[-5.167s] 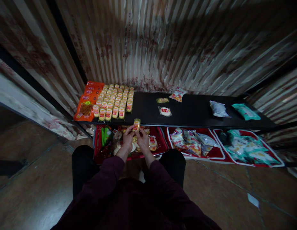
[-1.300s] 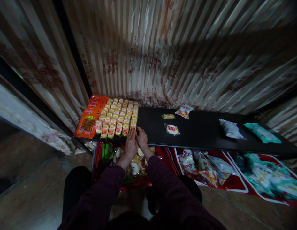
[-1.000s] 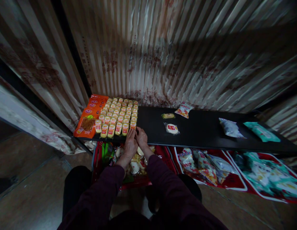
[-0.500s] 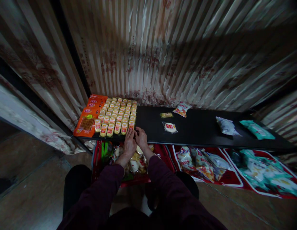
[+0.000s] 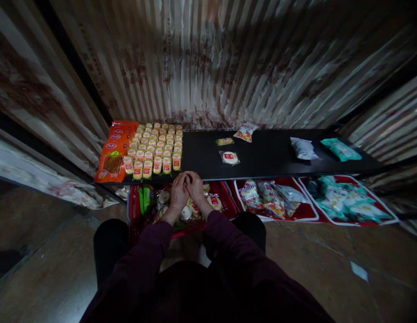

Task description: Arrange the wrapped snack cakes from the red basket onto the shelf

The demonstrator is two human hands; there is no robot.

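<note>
My left hand (image 5: 179, 190) and my right hand (image 5: 194, 186) meet at the front edge of the black shelf (image 5: 205, 163), above a red basket (image 5: 230, 204). Both sets of fingers are curled in against each other; whatever they may hold is hidden. Just left and beyond them stand tight rows of small wrapped yellow cakes (image 5: 157, 150). The basket under my hands holds mixed packaged snacks, among them a round white wrapped cake (image 5: 214, 202) and a green packet (image 5: 146, 198).
Orange snack bags (image 5: 111, 157) lie at the shelf's left end. Farther right are a flat yellow packet (image 5: 225, 141), a round wrapped cake (image 5: 230, 157), a red-and-white bag (image 5: 245, 131), a whitish bag (image 5: 303, 148) and a teal bag (image 5: 340, 149). Baskets of white bags (image 5: 272, 199) and teal bags (image 5: 346, 199) adjoin below.
My hands have drawn back a little from the front cake row to the shelf edge, still together. The camera view has tilted and shifted. The cake rows look the same.
</note>
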